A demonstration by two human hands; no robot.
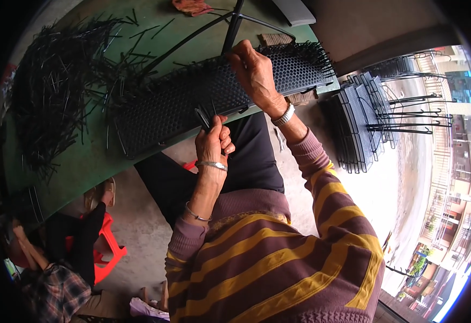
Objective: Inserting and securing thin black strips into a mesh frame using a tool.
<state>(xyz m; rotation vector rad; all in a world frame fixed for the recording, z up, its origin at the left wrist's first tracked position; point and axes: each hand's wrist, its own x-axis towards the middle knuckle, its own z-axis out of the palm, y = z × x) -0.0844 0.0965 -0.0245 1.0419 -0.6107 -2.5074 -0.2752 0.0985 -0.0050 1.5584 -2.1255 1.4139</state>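
A long black perforated panel (181, 106) lies at a slant on the green table (79, 182). Thin black strips (310, 53) stand up like bristles along its far edge. My left hand (212, 141) is closed around a small bunch of thin black strips (203, 118), their ends poking out above the fingers at the panel's near edge. Over the panel's middle, the fingers of my right hand (254, 72) are pinched together near the far rows of holes. Whatever lies between those fingertips is hidden.
A big tangled heap of black strips (52, 91) covers the table's left. A black metal stand (234, 27) rises behind the panel. Stacked black racks with hooks (359, 121) stand at right. At lower left, a person in a plaid shirt (57, 290) sits near a red stool (108, 247).
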